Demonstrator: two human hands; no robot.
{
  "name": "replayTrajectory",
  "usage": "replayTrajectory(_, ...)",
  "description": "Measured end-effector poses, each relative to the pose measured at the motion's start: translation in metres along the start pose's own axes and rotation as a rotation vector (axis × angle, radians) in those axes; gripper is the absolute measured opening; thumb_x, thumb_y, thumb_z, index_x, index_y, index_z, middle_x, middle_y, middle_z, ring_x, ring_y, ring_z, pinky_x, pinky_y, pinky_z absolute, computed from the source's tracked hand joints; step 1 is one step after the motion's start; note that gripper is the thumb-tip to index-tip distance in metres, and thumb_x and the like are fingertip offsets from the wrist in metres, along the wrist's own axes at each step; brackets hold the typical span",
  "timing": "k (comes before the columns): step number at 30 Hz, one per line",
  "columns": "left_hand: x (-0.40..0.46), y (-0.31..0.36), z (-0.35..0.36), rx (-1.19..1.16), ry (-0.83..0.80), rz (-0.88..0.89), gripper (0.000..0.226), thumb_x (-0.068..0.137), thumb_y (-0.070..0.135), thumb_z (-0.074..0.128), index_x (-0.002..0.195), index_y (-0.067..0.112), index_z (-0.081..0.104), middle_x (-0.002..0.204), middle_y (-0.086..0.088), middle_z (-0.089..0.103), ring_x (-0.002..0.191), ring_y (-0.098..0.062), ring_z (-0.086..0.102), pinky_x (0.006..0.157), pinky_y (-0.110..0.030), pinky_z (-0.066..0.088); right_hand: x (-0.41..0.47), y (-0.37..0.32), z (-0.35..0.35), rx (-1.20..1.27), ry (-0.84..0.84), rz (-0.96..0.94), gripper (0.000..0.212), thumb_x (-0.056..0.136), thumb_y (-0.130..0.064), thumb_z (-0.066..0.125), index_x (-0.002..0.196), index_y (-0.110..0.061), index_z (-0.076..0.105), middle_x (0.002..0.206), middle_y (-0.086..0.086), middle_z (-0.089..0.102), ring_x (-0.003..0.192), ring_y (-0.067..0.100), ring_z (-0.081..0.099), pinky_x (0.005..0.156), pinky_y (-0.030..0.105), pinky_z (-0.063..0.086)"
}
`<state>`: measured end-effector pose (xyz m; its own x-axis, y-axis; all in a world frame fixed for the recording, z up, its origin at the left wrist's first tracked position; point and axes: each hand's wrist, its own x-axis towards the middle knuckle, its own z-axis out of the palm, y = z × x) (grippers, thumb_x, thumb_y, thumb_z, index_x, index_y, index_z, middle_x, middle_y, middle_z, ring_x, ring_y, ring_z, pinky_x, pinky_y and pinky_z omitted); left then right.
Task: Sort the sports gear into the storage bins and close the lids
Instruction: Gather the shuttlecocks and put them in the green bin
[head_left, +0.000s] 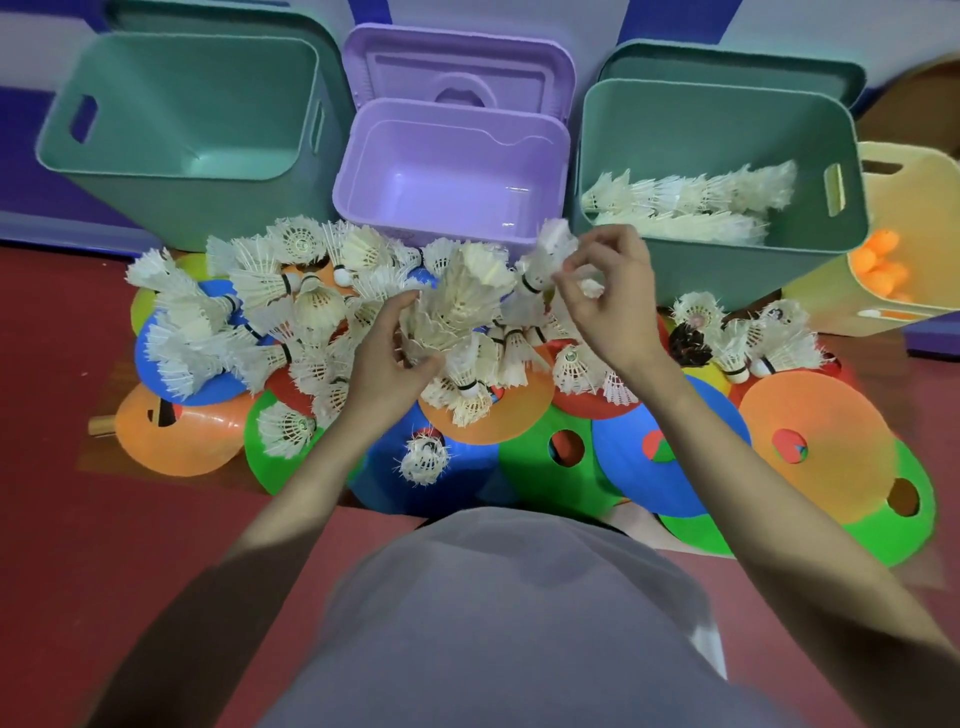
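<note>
While pinched by right fingers (571, 275) — one shuttlecock (545, 254), left fingers (402, 306) round nested stack (457, 306).

Dark red floor (78, 519) underfoot, smooth and matte, running right up to the wall (332, 13) at the top. That wall is pale grey-white with bold blue stripes (369, 10), and a deep blue-purple band (21, 156) along its base. Soft, even light, with faint shadows on the floor.

yellow bin (904, 171): cut by right edge | cones (810, 447): partly hidden under shuttlecocks (291, 312)
</note>
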<state>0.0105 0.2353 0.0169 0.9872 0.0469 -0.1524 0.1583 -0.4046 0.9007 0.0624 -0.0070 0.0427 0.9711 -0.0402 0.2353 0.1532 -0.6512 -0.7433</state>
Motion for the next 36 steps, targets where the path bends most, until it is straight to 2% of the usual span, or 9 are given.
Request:
replayTrajectory(5,0.025,0.02,0.007,0.131,-0.019,0.051,0.065,0.079,0.007,0.072,0.134,0.03,0.045,0.092,-0.007,0.059,0.079,-0.02,0.056,0.076,-0.034,0.05,0.004,-0.018,-0.04,0.224,0.291,0.042,0.005,0.085,-0.015,0.068,0.083,-0.018,0.064,0.109,0.011,0.053,0.102,0.003,0.051,0.081,0.014,0.041)
replayTrajectory(7,0.034,0.031,0.011,0.182,-0.047,0.093,0.064,0.08,0.008,0.071,0.134,0.03,0.045,0.094,-0.017,0.06,0.079,-0.022,0.058,0.077,-0.038,0.051,0.009,-0.02,-0.045,0.272,0.283,0.016,0.007,0.085,-0.014,0.068,0.083,-0.018,0.063,0.109,0.013,0.055,0.101,0.004,0.052,0.077,0.013,0.04)
replayTrajectory(13,0.067,0.067,0.035,0.254,-0.172,0.222,0.062,0.08,0.009,0.07,0.133,0.03,0.047,0.104,-0.012,0.062,0.092,-0.025,0.061,0.081,-0.047,0.052,0.028,0.004,-0.05,0.237,0.115,-0.021,0.003,0.085,-0.015,0.07,0.084,-0.015,0.067,0.105,0.01,0.058,0.099,0.003,0.053,0.077,0.014,0.041)
replayTrajectory(17,0.094,0.098,0.057,0.343,-0.219,0.299,0.063,0.078,0.009,0.072,0.135,0.022,0.05,0.115,-0.006,0.055,0.099,-0.021,0.054,0.082,-0.031,0.045,0.042,0.03,-0.064,0.24,0.137,0.032,0.002,0.086,-0.015,0.068,0.087,-0.013,0.068,0.107,0.009,0.059,0.1,0.012,0.058,0.078,0.023,0.047)
replayTrajectory(22,0.153,0.141,0.098,0.449,-0.291,0.4,0.062,0.077,0.012,0.075,0.134,0.02,0.054,0.114,-0.011,0.055,0.105,-0.024,0.052,0.083,-0.025,0.038,0.071,0.065,-0.093,0.212,0.238,0.128,0.021,0.09,-0.016,0.063,0.111,-0.013,0.061,0.11,0.008,0.062,0.086,-0.002,0.057,0.074,0.01,0.042)
replayTrajectory(26,0.198,0.173,0.141,0.54,-0.359,0.466,0.066,0.072,0.014,0.08,0.132,0.024,0.056,0.11,-0.005,0.058,0.102,-0.021,0.053,0.083,-0.026,0.039,0.101,0.095,-0.114,0.119,0.292,0.188,0.025,0.091,-0.013,0.057,0.114,-0.004,0.061,0.106,0.007,0.057,0.086,0.009,0.057,0.069,0.004,0.039)
replayTrajectory(28,0.213,0.18,0.165,0.602,-0.382,0.471,0.07,0.07,0.015,0.083,0.133,0.026,0.055,0.112,-0.006,0.058,0.105,-0.025,0.055,0.089,-0.033,0.043,0.114,0.116,-0.121,0.031,0.256,0.246,0.023,0.09,-0.012,0.056,0.109,-0.001,0.063,0.099,0.009,0.055,0.084,0.013,0.055,0.066,0.003,0.038)
replayTrajectory(32,0.233,0.174,0.206,0.771,-0.481,0.421,0.076,0.069,0.021,0.085,0.136,0.028,0.051,0.125,-0.005,0.059,0.119,-0.028,0.052,0.096,-0.036,0.04,0.134,0.158,-0.134,-0.059,0.047,0.45,0.015,0.084,-0.018,0.059,0.087,-0.004,0.064,0.088,0.012,0.065,0.073,0.021,0.056,0.067,0.031,0.044)
replayTrajectory(36,0.241,0.155,0.232,0.884,-0.666,0.332,0.08,0.064,0.017,0.087,0.136,0.019,0.051,0.137,-0.004,0.055,0.127,-0.026,0.048,0.099,-0.035,0.04,0.146,0.174,-0.14,-0.223,-0.314,0.576,0.019,0.082,-0.012,0.068,0.066,-0.009,0.058,0.065,0.006,0.051,0.063,0.019,0.046,0.058,0.027,0.031)
